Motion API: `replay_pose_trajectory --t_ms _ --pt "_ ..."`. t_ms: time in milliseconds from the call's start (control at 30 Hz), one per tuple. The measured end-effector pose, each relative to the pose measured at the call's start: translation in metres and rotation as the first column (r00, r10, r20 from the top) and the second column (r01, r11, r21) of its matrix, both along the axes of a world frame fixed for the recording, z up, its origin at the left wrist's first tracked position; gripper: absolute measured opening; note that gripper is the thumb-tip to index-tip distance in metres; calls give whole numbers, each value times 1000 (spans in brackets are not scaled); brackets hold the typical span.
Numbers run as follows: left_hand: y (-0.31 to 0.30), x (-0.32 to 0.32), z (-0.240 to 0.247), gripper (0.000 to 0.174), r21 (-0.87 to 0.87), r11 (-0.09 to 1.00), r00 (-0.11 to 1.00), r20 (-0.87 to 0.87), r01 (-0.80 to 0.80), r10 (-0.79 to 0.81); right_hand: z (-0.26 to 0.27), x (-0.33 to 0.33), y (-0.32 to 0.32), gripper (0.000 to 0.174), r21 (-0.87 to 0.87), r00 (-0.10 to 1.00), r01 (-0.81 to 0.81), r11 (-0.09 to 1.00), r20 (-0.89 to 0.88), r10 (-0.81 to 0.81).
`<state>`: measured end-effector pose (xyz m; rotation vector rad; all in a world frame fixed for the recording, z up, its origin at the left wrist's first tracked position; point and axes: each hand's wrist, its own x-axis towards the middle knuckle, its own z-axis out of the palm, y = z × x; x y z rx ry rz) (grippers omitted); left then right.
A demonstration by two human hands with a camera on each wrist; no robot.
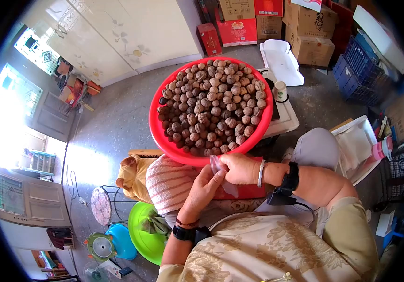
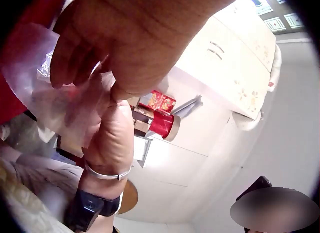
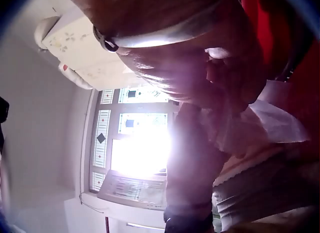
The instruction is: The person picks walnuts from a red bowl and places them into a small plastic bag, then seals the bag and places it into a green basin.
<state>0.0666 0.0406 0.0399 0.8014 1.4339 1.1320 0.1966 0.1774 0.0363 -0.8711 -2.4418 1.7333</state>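
Observation:
Close together at the near rim of a red basin (image 1: 266,120), my two hands hold a thin translucent plastic film (image 1: 230,189). My left hand (image 1: 203,189) pinches it between thumb and fingers. From the other side, my right hand (image 1: 242,168), a silver bangle at its wrist, grips it with curled fingers. In the left wrist view the film (image 2: 65,118) hangs crumpled below the left fingers; in the right wrist view a loose flap (image 3: 277,123) sticks out past the hands. Whether it is a bag or a glove I cannot tell. Walnuts (image 1: 211,103) fill the basin.
A striped towel (image 1: 169,183) lies left of the hands, by a yellow cloth (image 1: 136,178). Lower left stand a green basin (image 1: 143,235) and a round stool (image 1: 101,205). Right of the walnuts are a cup (image 1: 280,91) and a white tray (image 1: 281,63); cartons (image 1: 311,49) stand behind.

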Motion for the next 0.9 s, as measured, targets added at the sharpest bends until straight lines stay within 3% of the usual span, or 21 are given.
replay_pose_trajectory --t_ms 67,133,200,300,367,433,567,667,800,867,900 --pt "1 -1 -8 25 7 1000 1000 -20 -19 19 -4 2 0 13 143 997 -26 989 -74 37" --pt "0 -6 -18 21 13 999 998 -40 -38 38 -16 5 3 13 154 994 5 988 -109 12" --pt "-2 -16 -24 16 57 998 893 -450 33 -4 -7 11 10 16 143 995 15 990 -104 0" --pt "-8 -23 -11 16 -50 999 847 -530 18 -41 10 20 23 21 168 996 -19 986 -87 34" --pt "-11 -23 -2 17 -2 1000 848 -529 26 -23 27 25 24 24 140 998 -25 990 -59 34" --pt "-14 -32 -13 17 20 991 656 -751 132 -73 21 27 22 24 146 995 -23 989 -88 37" --pt "-10 -32 -16 19 16 988 624 -776 155 -86 11 29 22 26 207 987 58 977 -157 -25" --pt "-8 -26 -4 21 -133 982 858 -481 131 -180 6 28 25 27 228 984 125 966 -153 -91" --pt "-2 -32 11 20 5 991 868 -484 131 -112 -2 28 21 27 245 992 110 963 -91 -90" --pt "3 -47 17 19 97 976 752 -653 197 -87 -4 25 20 27 264 995 96 960 -63 -82" --pt "11 -55 15 19 96 974 750 -656 203 -91 -6 24 21 26 283 997 78 956 -26 -74"
